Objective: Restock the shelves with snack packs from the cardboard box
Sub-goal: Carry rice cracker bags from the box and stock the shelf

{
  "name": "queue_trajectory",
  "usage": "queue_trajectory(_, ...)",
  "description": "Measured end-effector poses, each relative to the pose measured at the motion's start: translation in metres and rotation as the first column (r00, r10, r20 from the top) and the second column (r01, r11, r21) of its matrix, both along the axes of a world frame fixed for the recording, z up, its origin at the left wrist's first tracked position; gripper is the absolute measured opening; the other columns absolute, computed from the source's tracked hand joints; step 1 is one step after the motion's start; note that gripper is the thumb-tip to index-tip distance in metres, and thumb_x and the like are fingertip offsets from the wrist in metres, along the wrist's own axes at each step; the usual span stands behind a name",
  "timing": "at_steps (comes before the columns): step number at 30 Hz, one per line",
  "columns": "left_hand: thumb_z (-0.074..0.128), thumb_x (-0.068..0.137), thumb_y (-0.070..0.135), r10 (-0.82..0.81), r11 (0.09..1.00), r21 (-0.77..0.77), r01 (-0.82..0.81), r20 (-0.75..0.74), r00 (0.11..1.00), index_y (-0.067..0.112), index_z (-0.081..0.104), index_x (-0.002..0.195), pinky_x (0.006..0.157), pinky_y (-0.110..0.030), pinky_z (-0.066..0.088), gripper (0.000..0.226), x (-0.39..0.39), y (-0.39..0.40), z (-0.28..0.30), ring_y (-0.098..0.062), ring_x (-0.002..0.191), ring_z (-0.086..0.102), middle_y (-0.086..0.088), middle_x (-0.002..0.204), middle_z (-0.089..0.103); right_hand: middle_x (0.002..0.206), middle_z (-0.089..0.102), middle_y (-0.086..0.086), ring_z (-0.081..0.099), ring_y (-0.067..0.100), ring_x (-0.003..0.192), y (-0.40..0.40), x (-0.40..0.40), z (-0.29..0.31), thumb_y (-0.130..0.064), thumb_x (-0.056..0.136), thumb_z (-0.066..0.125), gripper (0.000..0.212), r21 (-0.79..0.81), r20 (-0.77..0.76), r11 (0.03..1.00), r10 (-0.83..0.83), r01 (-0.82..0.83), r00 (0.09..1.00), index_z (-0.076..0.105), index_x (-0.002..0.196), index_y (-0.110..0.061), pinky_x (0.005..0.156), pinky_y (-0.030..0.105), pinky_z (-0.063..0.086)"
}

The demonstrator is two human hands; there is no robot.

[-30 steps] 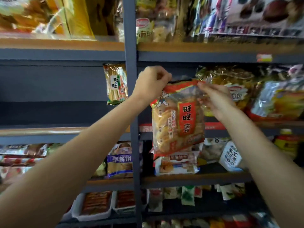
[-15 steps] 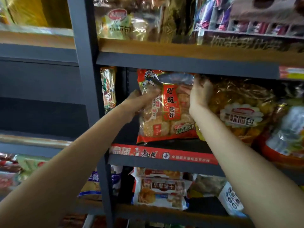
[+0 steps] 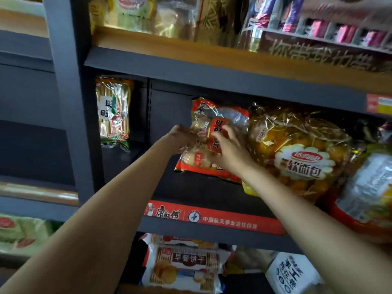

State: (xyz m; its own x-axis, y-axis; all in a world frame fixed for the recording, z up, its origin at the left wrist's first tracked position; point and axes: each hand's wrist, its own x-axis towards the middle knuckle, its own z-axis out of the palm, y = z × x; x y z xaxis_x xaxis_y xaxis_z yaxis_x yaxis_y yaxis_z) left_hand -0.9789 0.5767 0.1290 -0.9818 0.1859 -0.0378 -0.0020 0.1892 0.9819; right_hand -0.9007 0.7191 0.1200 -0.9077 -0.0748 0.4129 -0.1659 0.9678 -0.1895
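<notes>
A red rice cracker pack [image 3: 214, 111] stands on the dark middle shelf [image 3: 201, 194], leaning back against a big yellow bread bag [image 3: 301, 149]. My left hand [image 3: 182, 137] is blurred and holds the pack's left edge. My right hand [image 3: 230, 149] lies on the pack's front with its fingertips on the red label. The cardboard box is out of view.
A green and orange cracker pack [image 3: 112, 115] stands at the back left of the same bay, with bare shelf between it and the red pack. A grey upright post [image 3: 65, 102] bounds the bay on the left. Biscuit packs [image 3: 184, 266] fill the shelf below, more snacks the shelf above.
The red pack went from hanging in front of the shelves to standing deep on the middle shelf beside the bread bag. My right hand shifted from its side to its front.
</notes>
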Motion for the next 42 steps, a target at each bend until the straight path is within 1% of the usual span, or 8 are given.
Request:
queue_trajectory(3,0.057,0.089,0.011,0.028,0.993,0.113,-0.024,-0.037,0.999,0.02,0.045,0.092,0.071,-0.021,0.04,0.015,-0.016,0.011,-0.002,-0.017,0.095,0.043,-0.006,0.101,0.049,0.152,-0.003,0.011,0.009,0.04,0.138,0.006,-0.01,-0.006,-0.016,0.084,0.064,0.069,0.305,0.067,0.944,-0.154,0.127,0.986,0.024,0.139,-0.026,0.104,0.049,0.034)
queue_trajectory(9,0.069,0.08,0.013,0.225,0.973,-0.002,-0.23,-0.204,0.953,0.013,0.051,0.117,0.093,-0.043,0.051,0.041,-0.045,0.008,-0.016,-0.031,0.108,0.06,-0.014,0.119,0.061,0.154,-0.001,0.018,0.014,0.044,0.138,0.002,-0.035,-0.012,0.008,0.08,0.06,0.075,0.391,-0.058,0.912,-0.107,0.122,0.993,0.025,0.14,-0.019,0.102,0.049,0.037)
queue_trajectory(19,0.075,0.075,0.013,0.086,0.961,-0.227,-0.158,-0.3,0.95,0.007,0.036,0.13,0.098,-0.034,0.04,0.067,-0.05,0.02,-0.013,-0.025,0.117,0.048,-0.012,0.131,0.046,0.155,0.004,0.016,0.022,0.041,0.135,-0.006,-0.065,-0.006,-0.001,0.087,0.053,0.066,0.37,-0.054,0.894,-0.25,0.252,0.967,0.022,0.142,-0.022,0.093,0.043,0.044)
queue_trajectory(26,0.05,0.084,0.001,0.028,0.847,-0.472,-0.245,-0.422,0.906,0.005,0.043,0.123,0.096,-0.036,0.042,0.04,0.011,-0.021,-0.016,-0.033,0.116,0.051,-0.015,0.125,0.054,0.146,0.018,0.017,0.031,0.039,0.128,-0.042,-0.04,0.009,-0.002,0.078,0.066,0.065,0.22,-0.04,0.925,-0.308,0.309,0.951,0.035,0.134,-0.009,0.097,0.045,0.04)
queue_trajectory(30,0.048,0.087,0.011,-0.094,0.874,-0.424,-0.239,-0.629,0.772,0.008,0.051,0.114,0.079,-0.042,0.051,0.027,0.097,-0.08,-0.02,-0.032,0.091,0.065,-0.012,0.1,0.069,0.108,0.062,0.012,0.058,0.035,0.101,-0.104,0.009,0.017,-0.021,0.088,0.052,0.012,-0.022,-0.068,0.993,-0.114,0.112,0.991,0.061,0.095,-0.015,0.08,0.041,0.049)
queue_trajectory(35,0.047,0.081,0.003,0.125,0.863,-0.173,-0.475,-0.837,0.533,0.006,0.055,0.105,0.068,-0.034,0.048,0.026,0.231,-0.225,-0.02,-0.022,0.074,0.065,-0.001,0.085,0.069,0.071,0.068,0.015,0.063,0.038,0.072,-0.248,0.106,0.025,-0.035,0.094,0.041,0.04,-0.346,-0.267,0.879,0.243,-0.328,0.933,0.055,0.069,-0.007,0.068,0.043,0.05)
queue_trajectory(38,0.045,0.082,0.003,0.348,0.705,-0.148,-0.694,-0.78,0.52,0.004,0.054,0.105,0.066,-0.03,0.044,0.025,0.31,-0.341,-0.045,-0.021,0.073,0.063,-0.003,0.082,0.069,0.066,0.067,0.013,0.063,0.038,0.066,-0.369,0.161,0.009,-0.037,0.093,0.041,0.042,-0.394,-0.205,0.733,0.517,-0.554,0.831,0.058,0.069,-0.007,0.066,0.047,0.051)
queue_trajectory(42,0.041,0.091,0.011,0.586,0.325,-0.465,-0.824,-0.584,0.561,0.003,0.055,0.108,0.071,-0.04,0.044,0.023,0.452,-0.499,-0.116,-0.034,0.087,0.062,-0.015,0.095,0.066,0.079,0.065,0.021,0.062,0.037,0.082,-0.542,0.246,-0.036,-0.025,0.093,0.049,0.028,-0.238,0.081,0.593,0.801,-0.769,0.593,0.061,0.08,-0.003,0.064,0.034,0.039)
